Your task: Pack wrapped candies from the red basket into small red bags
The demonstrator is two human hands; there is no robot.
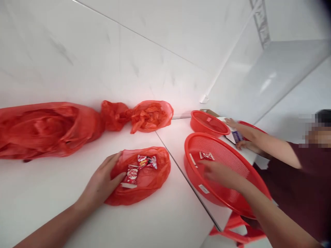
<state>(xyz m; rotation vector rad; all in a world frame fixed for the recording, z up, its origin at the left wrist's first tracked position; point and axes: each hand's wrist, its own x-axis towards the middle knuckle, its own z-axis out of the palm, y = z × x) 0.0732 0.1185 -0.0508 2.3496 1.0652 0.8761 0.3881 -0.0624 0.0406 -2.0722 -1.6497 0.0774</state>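
Note:
A red plastic bag (155, 182) lies on the white table with its mouth spread open. Two small wrapped snacks are inside: a red and white packet (131, 175) and a more colourful one (147, 161). My left hand (106, 179) holds the bag's near left rim, thumb inside by the red and white packet, fingers outside. Reaching into a large red mesh basket (201, 193) is my right hand (219, 173), slightly blurred, its fingers apart and close to another red and white packet (206, 156). Nothing shows in that hand.
Along the wall stand a large red bag (85, 127), a smaller tied one (113, 115) and an open one (152, 115). A second red basket (207, 124) sits behind mine. At right, a co-worker's hands (240, 144) are by a purple packet (238, 137). A red stool (240, 234) is below.

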